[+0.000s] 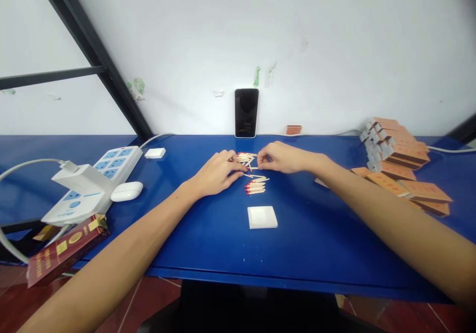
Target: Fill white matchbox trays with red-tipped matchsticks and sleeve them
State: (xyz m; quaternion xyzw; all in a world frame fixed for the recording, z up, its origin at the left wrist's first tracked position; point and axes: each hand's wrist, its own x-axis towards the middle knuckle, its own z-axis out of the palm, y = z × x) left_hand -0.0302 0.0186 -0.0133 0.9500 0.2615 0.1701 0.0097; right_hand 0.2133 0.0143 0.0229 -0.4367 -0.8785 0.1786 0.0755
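Several red-tipped matches (255,187) lie loose on the blue table (312,239), with another small bunch (246,158) just beyond them. My left hand (217,173) rests with curled fingers against the left side of that bunch, pinching matches. My right hand (278,157) comes in from the right, its fingers closed in a pinch on the matches' other end. A small white empty box tray (262,217) sits nearer to me, in front of the matches.
Stacked and scattered orange matchboxes (396,149) lie at the right. A black phone (246,112) leans on the wall. At the left are a white power strip (92,184) with a charger, an earbud case (127,191), a small white box (155,152) and a red carton (65,253).
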